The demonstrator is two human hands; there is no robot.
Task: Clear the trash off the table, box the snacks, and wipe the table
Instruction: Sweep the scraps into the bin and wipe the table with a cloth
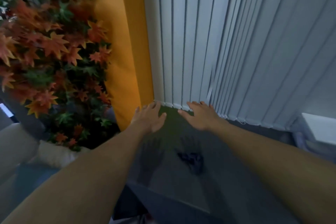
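White blinds (190, 42) hang behind left hand (149, 119) and right hand (199, 116), both splayed

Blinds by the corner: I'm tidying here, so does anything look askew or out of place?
One slat of the vertical blinds twists out of line near its bottom end. A dark crumpled thing lies on the grey surface; it is too blurred to identify.

The small dark thing (190, 160) is too blurry to name, the plant (45, 51) is smeared and cut off at the left edge, the white thing (320, 125) runs off the right edge, and the left hand (149, 119) and right hand (200, 116) cover some ends of the blinds (181, 60).
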